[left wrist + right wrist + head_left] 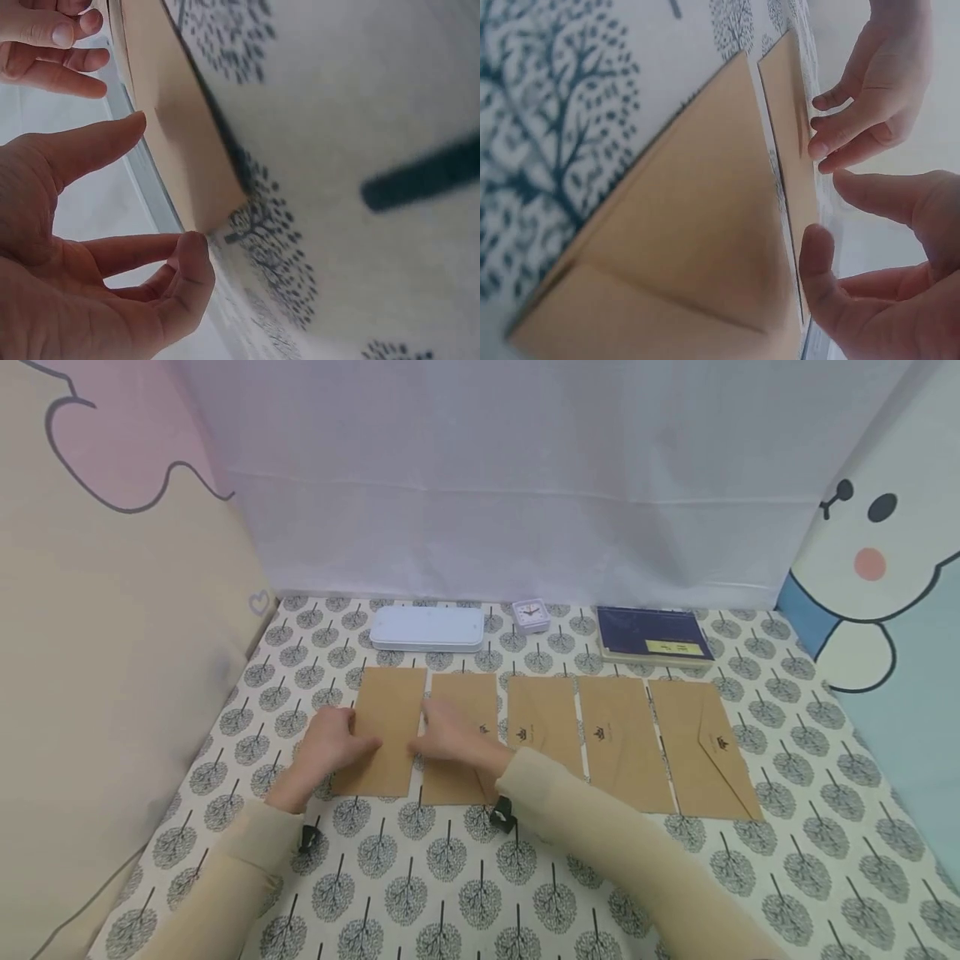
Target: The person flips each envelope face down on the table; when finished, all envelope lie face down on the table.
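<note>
Brown paper, rectangular envelopes: 5 in row on white, tree-patterned desk. Your left hand and right hand, fingers relaxed, gripping nothing, flank leftmost envelope. Likely aligning step; next move calls for light, even edge nudges.

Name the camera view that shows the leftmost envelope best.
The head view: it shows all four corners of the leftmost envelope, though the left hand and right hand cover parts of its sides. The left wrist view shows it steeply foreshortened; the right wrist view shows it as a narrow strip beyond the nearer envelope.
</note>
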The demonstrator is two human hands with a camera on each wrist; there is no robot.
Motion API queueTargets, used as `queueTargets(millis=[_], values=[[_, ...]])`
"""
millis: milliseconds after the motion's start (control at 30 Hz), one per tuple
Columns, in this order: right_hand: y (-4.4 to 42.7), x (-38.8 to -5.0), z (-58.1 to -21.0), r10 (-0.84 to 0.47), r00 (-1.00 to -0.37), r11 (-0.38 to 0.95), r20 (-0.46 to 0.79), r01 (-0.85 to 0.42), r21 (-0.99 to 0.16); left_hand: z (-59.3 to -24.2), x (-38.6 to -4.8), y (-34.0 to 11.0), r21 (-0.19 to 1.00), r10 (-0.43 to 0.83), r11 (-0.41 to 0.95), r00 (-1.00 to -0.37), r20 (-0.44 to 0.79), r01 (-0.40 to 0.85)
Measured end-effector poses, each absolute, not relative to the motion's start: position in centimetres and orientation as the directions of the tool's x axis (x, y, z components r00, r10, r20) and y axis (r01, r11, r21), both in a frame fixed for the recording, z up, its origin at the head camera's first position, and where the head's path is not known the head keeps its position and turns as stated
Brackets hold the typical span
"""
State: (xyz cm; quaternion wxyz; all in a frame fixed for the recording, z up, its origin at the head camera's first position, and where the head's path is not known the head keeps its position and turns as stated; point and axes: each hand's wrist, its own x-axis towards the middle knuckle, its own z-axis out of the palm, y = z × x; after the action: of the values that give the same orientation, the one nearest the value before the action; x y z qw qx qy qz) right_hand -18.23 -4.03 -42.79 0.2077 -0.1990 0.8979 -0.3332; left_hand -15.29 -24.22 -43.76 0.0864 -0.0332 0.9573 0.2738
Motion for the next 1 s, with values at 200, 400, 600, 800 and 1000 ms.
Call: queueTargets(millis=[200, 400, 600, 800, 1000], values=[[-1.9, -18.5, -42.9, -0.479, -0.851, 0.706, -0.217, -0.226, -0.672, -43.0, -15.0, -22.6, 0.548, 0.002, 0.831, -0.984, -0.181, -0.099], [0.9, -18.4, -42.5, -0.465, -0.858, 0.7, -0.219, -0.205, -0.684, -42.9, -14.6, -20.5, 0.666, 0.098, 0.746, -0.986, -0.136, -0.018], [3.2, -18.2, -42.3, -0.464, -0.865, 0.701, -0.191, -0.227, -0.676, -43.0, -14.2, -19.0, 0.766, 0.145, 0.643, -0.978, -0.149, -0.021], [4.2, -18.4, -42.4, -0.442, -0.873, 0.709, -0.206, -0.2, -0.676, -42.7, -13.9, -18.0, 0.768, 0.178, 0.636, -0.954, -0.242, -0.076], [4.7, -18.4, -42.4, -0.415, -0.879, 0.726, -0.234, -0.165, -0.668, -42.3, -14.1, -17.2, 0.746, 0.206, 0.66, -0.935, -0.29, -0.086]])
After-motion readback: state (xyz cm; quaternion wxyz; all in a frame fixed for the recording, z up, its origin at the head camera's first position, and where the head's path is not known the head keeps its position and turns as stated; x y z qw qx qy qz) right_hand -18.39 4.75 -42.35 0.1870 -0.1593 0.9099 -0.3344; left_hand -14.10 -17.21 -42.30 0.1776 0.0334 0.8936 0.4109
